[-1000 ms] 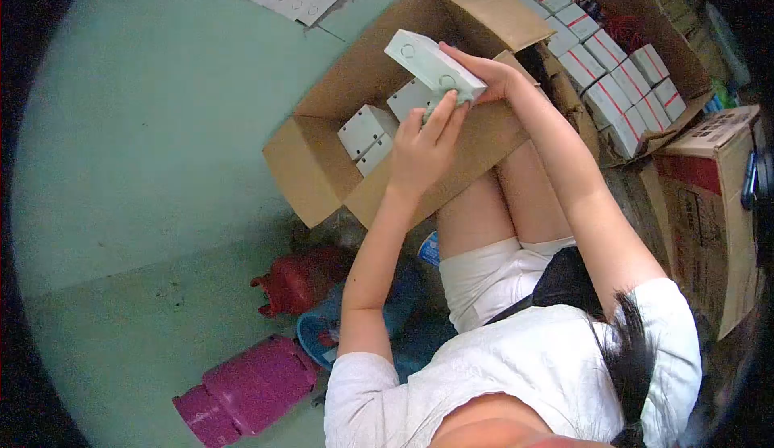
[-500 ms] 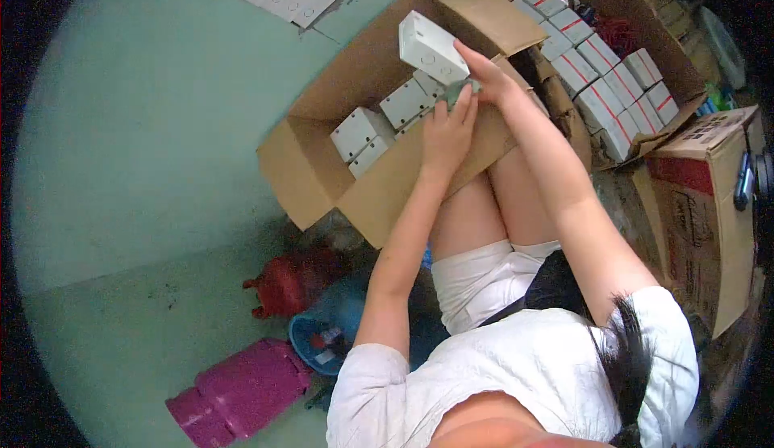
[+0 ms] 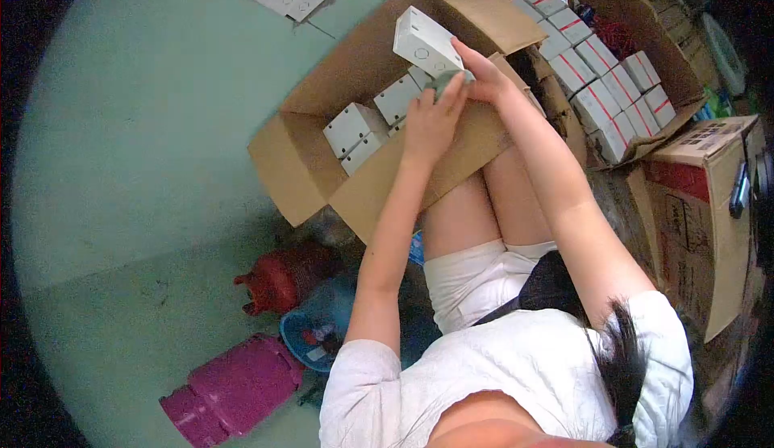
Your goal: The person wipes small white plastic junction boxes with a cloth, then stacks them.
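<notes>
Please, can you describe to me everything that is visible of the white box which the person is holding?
The white box is rectangular, with a smooth surface that looks like plastic. One long side shows two round outlines; small dark spots mark an adjoining face. It is held tilted above the open cardboard carton. The right hand grips it at one side, covering part of it. At its lower end, the left hand holds a greenish cloth against it. Its underside is hidden.
</notes>
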### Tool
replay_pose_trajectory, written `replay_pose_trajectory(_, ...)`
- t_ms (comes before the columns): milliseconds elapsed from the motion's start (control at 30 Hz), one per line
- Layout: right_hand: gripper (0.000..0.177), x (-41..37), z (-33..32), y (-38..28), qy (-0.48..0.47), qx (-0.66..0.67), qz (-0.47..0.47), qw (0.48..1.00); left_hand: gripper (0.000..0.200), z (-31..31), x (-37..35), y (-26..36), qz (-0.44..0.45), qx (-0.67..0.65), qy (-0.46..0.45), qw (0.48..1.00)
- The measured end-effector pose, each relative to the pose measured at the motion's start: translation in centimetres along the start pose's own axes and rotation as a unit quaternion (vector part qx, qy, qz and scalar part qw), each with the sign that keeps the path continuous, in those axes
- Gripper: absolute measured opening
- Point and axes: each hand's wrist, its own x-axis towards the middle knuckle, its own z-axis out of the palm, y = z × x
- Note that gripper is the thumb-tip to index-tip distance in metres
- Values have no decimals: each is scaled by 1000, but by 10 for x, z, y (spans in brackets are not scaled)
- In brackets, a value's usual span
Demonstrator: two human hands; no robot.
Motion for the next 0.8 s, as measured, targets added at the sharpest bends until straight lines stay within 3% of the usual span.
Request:
replay_pose_trajectory(33, 53, -4, 6, 2, 5, -10, 1, 1000, 36, -6, -1, -4, 59, 16, 12, 998)
replay_pose_trajectory(67, 53, -5, 4, 3, 8, -8, 3, 1000, 36, -9, 0, -11, 57, 13, 10, 998)
replay_pose_trajectory(133, 54, -3, 0, 3, -253, 154, 39, 954, 44, -8, 9, -25, -82, 97, 64, 990)
replay_pose_trajectory(167, 54, -8, 14, 3, -253, 154, 39, 954, 44, -9, 12, -24, -82, 97, 64, 990)
replay_pose_trajectory(200, 54, -18, 42, 0, -81, 89, 23, 992, 43, -9, 16, -21, -109, 77, 106, 985)
replay_pose_trajectory(233, 55, -23, 58, -1, 93, 21, 7, 995, 43, -8, 17, -19, -136, 56, 147, 978)
replay_pose_trajectory(267, 55, -21, 55, 0, 92, 20, 8, 996, 43, -7, 14, -12, -136, 58, 147, 978)
replay_pose_trajectory(333, 55, -17, 38, -1, 44, -35, -5, 998, 39, -8, 5, 1, 7, -43, -10, 999)
replay_pose_trajectory(367, 55, -10, 24, -1, 45, -36, -7, 998, 39, -10, 5, 1, 8, -43, -8, 999)
replay_pose_trajectory(400, 55, -3, 12, 0, -123, 19, 13, 992, 39, -14, 7, -2, 0, -26, -8, 1000)
replay_pose_trajectory(433, 55, 1, -1, 2, -287, 73, 32, 954, 40, -17, 8, -5, -8, -8, -9, 1000)
replay_pose_trajectory(467, 56, 0, 3, 5, -318, 161, 50, 933, 40, -24, 14, -8, -6, -9, -11, 1000)
replay_pose_trajectory(500, 56, -9, 22, 5, -317, 164, 51, 933, 41, -32, 22, -12, -86, -12, 41, 995)
replay_pose_trajectory(533, 56, -21, 51, 2, -128, 87, 33, 987, 41, -38, 26, -15, -166, -13, 94, 982)
replay_pose_trajectory(567, 55, -26, 68, 0, 65, 5, 15, 998, 41, -38, 25, -15, -167, -9, 95, 981)
replay_pose_trajectory(667, 48, -25, 60, 1, -22, 0, -11, 1000, 46, -34, 18, -9, -184, 28, 103, 977)
replay_pose_trajectory(733, 48, -16, 43, 6, -49, -14, -9, 999, 46, -25, 3, 4, -155, -1, 14, 988)
replay_pose_trajectory(800, 48, -15, 41, 7, -75, -27, -7, 997, 46, -21, -5, 7, -141, -33, 21, 989)
